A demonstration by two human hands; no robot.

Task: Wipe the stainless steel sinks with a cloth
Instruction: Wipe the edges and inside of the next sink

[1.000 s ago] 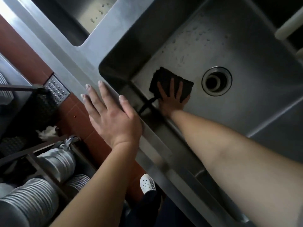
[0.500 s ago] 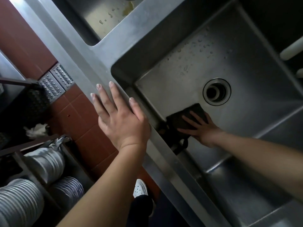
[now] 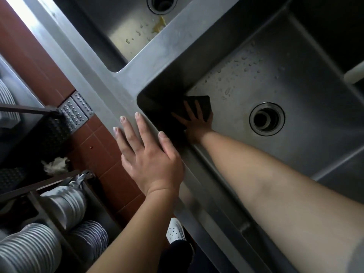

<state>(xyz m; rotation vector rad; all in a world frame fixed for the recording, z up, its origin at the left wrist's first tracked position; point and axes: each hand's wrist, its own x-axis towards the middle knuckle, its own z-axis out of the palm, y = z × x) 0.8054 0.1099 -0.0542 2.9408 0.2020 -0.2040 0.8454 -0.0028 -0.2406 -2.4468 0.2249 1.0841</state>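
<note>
A deep stainless steel sink [image 3: 307, 79] fills the right of the view, with a round drain [image 3: 266, 119] in its wet floor. My right hand [image 3: 197, 123] lies flat, fingers spread, on a dark cloth [image 3: 201, 105] in the sink's near left corner, pressing it against the floor. My left hand [image 3: 145, 152] rests open, palm down, on the sink's front rim [image 3: 110, 91], holding nothing. A second sink [image 3: 126, 30] lies at the top, with yellowish residue [image 3: 159, 26] and droplets near its drain.
Red floor tiles [image 3: 102, 154] and a studded metal floor drain cover [image 3: 76, 111] lie left of the sink unit. Stacked plates [image 3: 29, 251] sit in a rack at the lower left. A white shoe [image 3: 175, 231] shows below. A white pipe [image 3: 354, 73] crosses the right edge.
My right hand has slid the cloth from beside the drain back to the sink's near left corner. The view has shifted, showing more of the second sink. My left hand stays on the rim.
</note>
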